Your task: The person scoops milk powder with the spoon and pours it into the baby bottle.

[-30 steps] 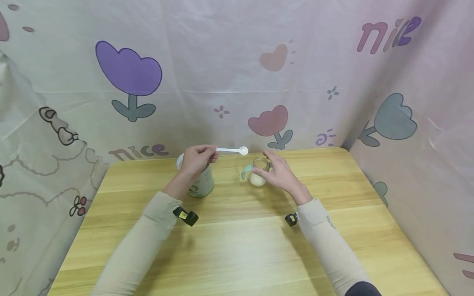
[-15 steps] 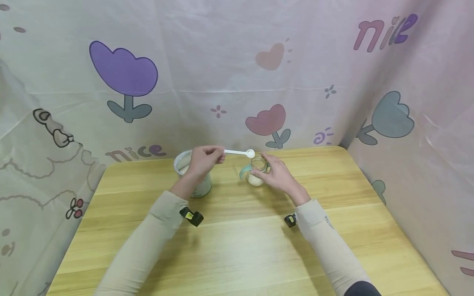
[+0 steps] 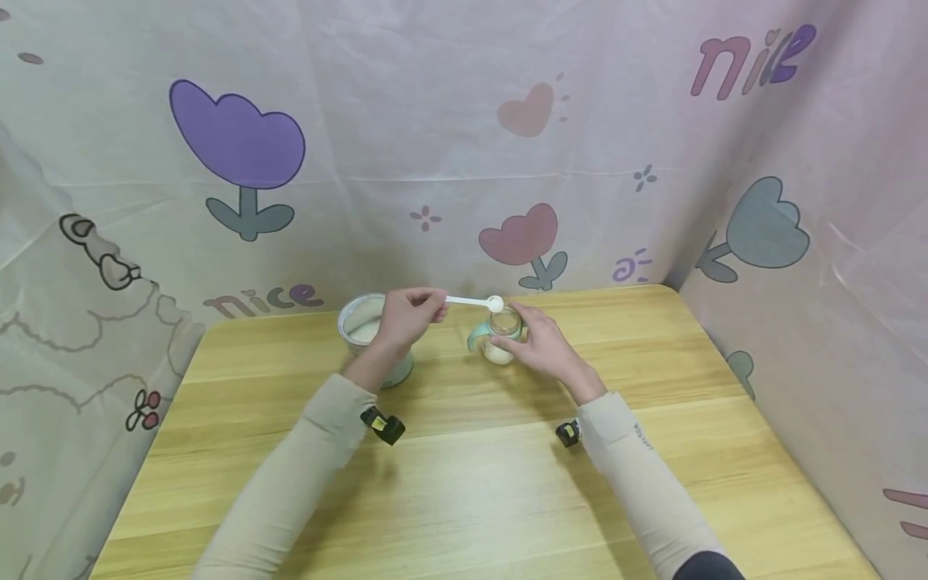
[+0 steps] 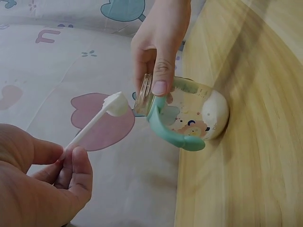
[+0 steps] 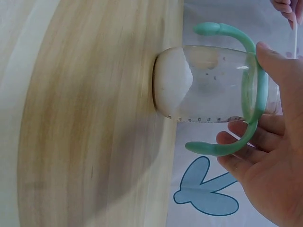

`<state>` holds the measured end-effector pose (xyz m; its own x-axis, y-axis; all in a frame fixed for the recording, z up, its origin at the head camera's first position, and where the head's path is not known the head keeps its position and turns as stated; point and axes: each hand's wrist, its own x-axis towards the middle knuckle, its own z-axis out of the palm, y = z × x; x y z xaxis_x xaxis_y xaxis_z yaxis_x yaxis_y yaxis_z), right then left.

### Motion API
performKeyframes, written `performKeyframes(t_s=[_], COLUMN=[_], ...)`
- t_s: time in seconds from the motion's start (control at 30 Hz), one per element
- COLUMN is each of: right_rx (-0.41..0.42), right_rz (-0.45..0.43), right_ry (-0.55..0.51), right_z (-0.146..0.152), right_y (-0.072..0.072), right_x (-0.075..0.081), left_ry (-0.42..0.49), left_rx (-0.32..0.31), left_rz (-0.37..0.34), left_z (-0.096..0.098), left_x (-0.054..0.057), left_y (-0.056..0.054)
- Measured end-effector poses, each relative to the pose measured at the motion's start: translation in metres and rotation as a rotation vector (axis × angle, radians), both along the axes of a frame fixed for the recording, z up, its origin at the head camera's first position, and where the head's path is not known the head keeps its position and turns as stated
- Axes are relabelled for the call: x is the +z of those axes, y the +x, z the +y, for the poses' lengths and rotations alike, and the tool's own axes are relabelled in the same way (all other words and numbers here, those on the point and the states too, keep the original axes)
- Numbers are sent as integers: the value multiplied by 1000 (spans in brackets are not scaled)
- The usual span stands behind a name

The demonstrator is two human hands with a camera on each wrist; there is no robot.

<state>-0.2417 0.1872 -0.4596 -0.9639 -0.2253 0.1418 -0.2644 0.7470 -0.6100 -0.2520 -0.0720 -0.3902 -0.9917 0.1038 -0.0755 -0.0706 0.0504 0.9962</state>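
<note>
My left hand pinches the handle end of a white measuring scoop. Pale powder heaps over the scoop's bowl, which hangs just above and beside the open mouth of a clear baby bottle. Green handles ring the bottle's neck, and pale powder lies at its bottom. My right hand grips the bottle round its neck, thumb on one side and fingers on the other. The bottle stands upright on the table. Behind my left forearm is an open can with pale powder inside, partly hidden.
The wooden table ends at the back against a hanging printed cloth. More cloth hangs along the left and right sides. A small black camera sits on my left wrist, another camera on the right.
My left hand has carried the scoop rightward from above the can to near the bottle's mouth, uncovering more of the can's opening. The right hand keeps its hold on the bottle.
</note>
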Motion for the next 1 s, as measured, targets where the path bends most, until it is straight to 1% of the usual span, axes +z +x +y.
performKeyframes(t_s=[0.17, 0.33, 0.67, 0.87, 1.0], right_rx=[0, -7, -10, -10, -2], right_rz=[5, 0, -7, -11, -12], right_ry=[1, 4, -4, -8, -12], right_z=[0, -1, 1, 1, 0], right_y=[0, 1, 0, 0, 1], right_x=[0, 0, -2, -1, -1], left_ry=[-17, -34, -94, -154, -209], left_rx=[9, -9, -18, -42, -48], left_rz=[27, 55, 68, 90, 100], left_z=[4, 6, 9, 10, 11], left_x=[-1, -3, -5, -7, -6], left_y=[1, 2, 3, 4, 7])
